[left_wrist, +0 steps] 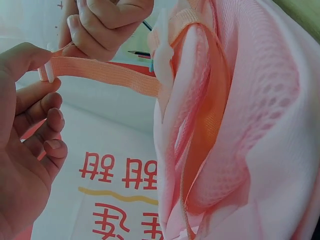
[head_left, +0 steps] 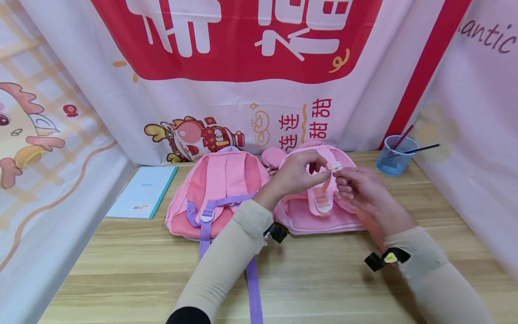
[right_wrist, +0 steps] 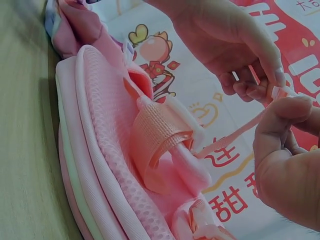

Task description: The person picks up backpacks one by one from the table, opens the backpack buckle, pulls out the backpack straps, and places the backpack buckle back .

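A pink backpack [head_left: 319,222] with orange webbing lies under both hands, its mesh side up. My left hand [head_left: 301,173] pinches a small white strap buckle [left_wrist: 48,70] between thumb and forefinger, its other fingers loosely bent. Through the buckle runs the orange strap [left_wrist: 107,73], stretched from the backpack. Beside it, my right hand [head_left: 362,191] pinches the strap's end at the buckle, fingers curled; the tip is mostly hidden behind them. A second white buckle [head_left: 323,207] sits lower on the backpack's shoulder strap. In the right wrist view, orange webbing [right_wrist: 160,135] loops around a pink padded strap.
A second pink backpack [head_left: 224,173] with purple straps [head_left: 253,292] lies to the left, one strap trailing towards me. Further left is a light blue notebook [head_left: 143,191]. A blue cup [head_left: 394,157] holding thin sticks stands at the back right. Printed cloth [head_left: 243,99] walls the table.
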`<state>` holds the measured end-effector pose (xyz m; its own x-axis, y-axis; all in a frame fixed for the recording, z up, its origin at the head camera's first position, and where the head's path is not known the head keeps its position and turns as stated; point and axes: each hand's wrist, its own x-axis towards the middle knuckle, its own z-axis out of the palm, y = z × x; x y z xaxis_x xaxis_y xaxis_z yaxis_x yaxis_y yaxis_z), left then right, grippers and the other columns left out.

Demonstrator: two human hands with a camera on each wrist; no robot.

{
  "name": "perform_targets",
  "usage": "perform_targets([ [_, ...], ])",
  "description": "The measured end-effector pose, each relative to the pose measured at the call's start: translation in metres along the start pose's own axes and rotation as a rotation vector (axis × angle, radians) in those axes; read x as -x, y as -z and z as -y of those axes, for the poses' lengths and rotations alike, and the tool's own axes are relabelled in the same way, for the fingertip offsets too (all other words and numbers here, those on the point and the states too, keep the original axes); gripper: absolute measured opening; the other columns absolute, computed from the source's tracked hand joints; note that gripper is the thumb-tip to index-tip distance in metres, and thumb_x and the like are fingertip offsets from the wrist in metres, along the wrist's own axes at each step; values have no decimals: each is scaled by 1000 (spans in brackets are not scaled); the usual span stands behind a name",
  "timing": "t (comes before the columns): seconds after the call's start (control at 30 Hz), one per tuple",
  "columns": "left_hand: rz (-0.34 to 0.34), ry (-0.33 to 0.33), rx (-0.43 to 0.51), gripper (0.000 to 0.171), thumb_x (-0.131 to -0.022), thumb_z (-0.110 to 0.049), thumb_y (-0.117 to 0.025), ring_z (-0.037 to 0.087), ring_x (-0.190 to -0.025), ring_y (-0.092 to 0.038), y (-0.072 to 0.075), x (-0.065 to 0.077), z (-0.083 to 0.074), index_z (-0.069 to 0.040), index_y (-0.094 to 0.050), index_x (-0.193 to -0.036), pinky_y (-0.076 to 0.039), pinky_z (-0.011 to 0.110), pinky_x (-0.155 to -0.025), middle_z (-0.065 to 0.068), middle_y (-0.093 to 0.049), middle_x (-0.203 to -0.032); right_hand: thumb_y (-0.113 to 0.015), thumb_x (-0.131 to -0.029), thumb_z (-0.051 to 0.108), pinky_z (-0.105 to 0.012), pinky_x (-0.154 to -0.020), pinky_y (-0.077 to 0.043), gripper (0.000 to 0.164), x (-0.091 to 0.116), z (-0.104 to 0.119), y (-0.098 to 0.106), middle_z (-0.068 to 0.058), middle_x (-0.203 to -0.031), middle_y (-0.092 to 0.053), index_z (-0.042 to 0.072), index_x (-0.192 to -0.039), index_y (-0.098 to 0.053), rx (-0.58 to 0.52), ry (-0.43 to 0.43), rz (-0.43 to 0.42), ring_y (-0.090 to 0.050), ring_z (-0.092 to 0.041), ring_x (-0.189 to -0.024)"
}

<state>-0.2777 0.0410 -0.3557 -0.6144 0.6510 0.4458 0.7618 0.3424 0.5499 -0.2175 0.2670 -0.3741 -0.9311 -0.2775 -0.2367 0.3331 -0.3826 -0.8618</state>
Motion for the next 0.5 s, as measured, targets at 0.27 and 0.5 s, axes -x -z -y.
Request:
perform_targets([
  [0.27, 43, 23, -19, 14, -97, -22, -79, 11, -81, -57, 2, -1, -1, -14, -77, -108, -45, 18, -72, -1, -68, -89, -57, -113, 24, -20, -64, -52, 29, 2, -1, 6, 0, -83, -64, 12, -101, -80, 55, -14, -12, -55, -13, -69],
  [0.5, 67, 34, -6, 13, -97, -21, -79, 12, -82, -57, 2, -2, -3, -13, -77, -107, -45, 19, -73, 1, -68, -90, -60, -112, 27, -20, -65, -52, 25, 2, 1, 9, 0, -86, -64, 13, -104, -79, 99, -31, -26, -55, -13, -72],
])
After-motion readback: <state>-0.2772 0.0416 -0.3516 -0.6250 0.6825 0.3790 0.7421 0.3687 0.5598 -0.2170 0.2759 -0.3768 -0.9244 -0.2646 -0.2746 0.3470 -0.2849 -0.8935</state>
